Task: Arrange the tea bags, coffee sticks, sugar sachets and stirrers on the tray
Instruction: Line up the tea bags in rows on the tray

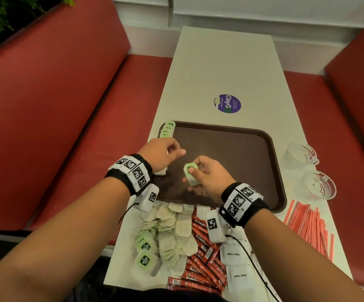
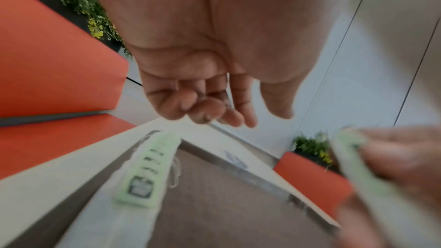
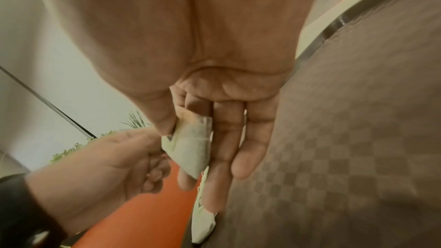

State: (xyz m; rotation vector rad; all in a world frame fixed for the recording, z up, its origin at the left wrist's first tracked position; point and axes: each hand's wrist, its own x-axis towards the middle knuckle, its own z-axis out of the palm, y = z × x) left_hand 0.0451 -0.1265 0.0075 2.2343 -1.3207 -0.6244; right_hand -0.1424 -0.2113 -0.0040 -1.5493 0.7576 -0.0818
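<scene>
Tea bag [image 1: 190, 174] is pinched between thumb and fingers of the right hand [image 1: 207, 177], above the tray [image 1: 270, 149] near its middle. The row of tea bags [image 1: 167, 129] along the tray's left edge lies leftward; the left hand [image 1: 162, 153], loosely curled and holding nothing, is nearer it.

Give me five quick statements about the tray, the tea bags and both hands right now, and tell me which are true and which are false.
1. The right hand pinches a tea bag over the tray. True.
2. A row of tea bags lies along the tray's left edge. True.
3. The straws are already on the tray. False: they lie on the table, right of the tray.
4. The left hand holds a coffee stick. False: its fingers are curled with no stick in them; the coffee sticks lie on the table.
5. Two empty glass cups stand right of the tray. True.
</scene>
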